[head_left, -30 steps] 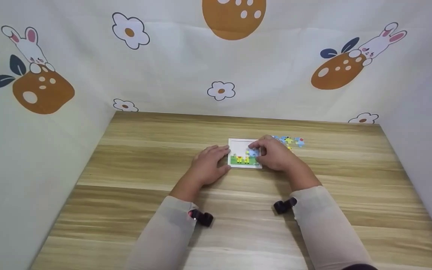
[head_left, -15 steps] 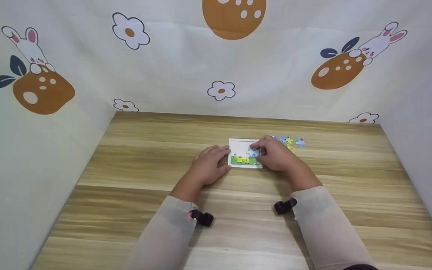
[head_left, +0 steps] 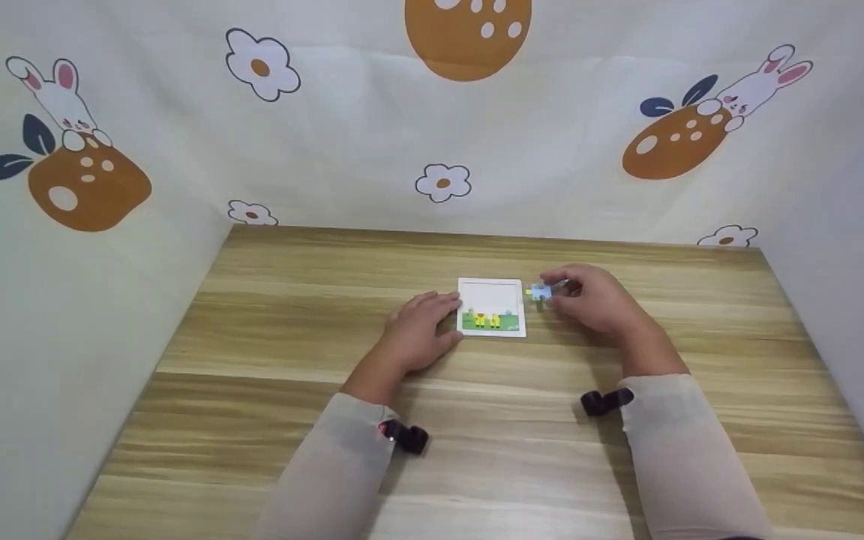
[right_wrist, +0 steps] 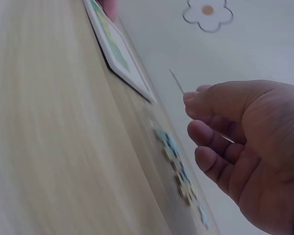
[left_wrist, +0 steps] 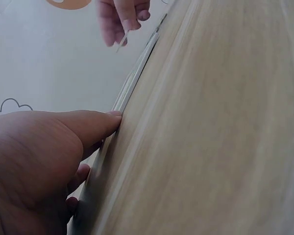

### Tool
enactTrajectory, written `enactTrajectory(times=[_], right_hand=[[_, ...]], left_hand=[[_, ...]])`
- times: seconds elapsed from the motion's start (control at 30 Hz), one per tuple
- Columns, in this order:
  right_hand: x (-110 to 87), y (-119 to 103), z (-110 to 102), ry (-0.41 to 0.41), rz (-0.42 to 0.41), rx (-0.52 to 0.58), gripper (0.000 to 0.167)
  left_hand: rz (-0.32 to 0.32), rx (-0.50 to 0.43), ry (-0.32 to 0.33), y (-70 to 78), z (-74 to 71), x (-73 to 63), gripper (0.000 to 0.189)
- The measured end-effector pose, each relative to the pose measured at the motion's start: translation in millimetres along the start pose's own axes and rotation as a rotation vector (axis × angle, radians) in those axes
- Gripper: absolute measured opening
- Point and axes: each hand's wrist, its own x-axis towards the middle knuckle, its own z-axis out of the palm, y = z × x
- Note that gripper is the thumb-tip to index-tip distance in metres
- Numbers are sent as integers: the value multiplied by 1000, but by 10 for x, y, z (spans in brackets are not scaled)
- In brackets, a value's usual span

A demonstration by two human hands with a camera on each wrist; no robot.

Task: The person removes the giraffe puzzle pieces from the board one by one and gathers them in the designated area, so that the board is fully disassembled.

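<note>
In the head view a white puzzle tray [head_left: 491, 308] lies flat on the table, with a joined strip of green and yellow pieces [head_left: 490, 322] along its near side. My left hand [head_left: 418, 330] rests at the tray's left edge, thumb and fingertips touching the border. To the right of the tray, my right hand [head_left: 593, 300] pinches a light-blue jigsaw piece [head_left: 541, 292] between thumb and fingers. The right wrist view shows that piece [right_wrist: 177, 81] edge-on, raised off the table, with the other fingers curled loosely below.
Several loose jigsaw pieces [right_wrist: 179, 169] lie on the table to the right of the tray, mostly hidden by my right hand in the head view. The wooden table [head_left: 477, 450] meets a printed cloth backdrop [head_left: 342, 150] behind and at both sides.
My right hand has moved right, from over the tray to beside it, carrying the light-blue jigsaw piece out of the tray. The left hand has stayed at the tray's left edge.
</note>
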Motion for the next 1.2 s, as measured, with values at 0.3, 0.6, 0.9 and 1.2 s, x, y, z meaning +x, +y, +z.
enactTrajectory(times=[0.3,0.6,0.9,1.2], right_hand=[[-220,413,-414,33,83,-21,41],[-301,674,-555,40,153,-44,41],[-307,788,-547,39,174,-36,44],[-300,824,-525,62,95,-48,47]], left_hand=[[9,-2,6,-3,-14,-13,61],[-1,1,-6,-5,-7,-6,62],[3,0,-6,-7,-5,-3,62],[5,-7,5,-17,10,2,61]])
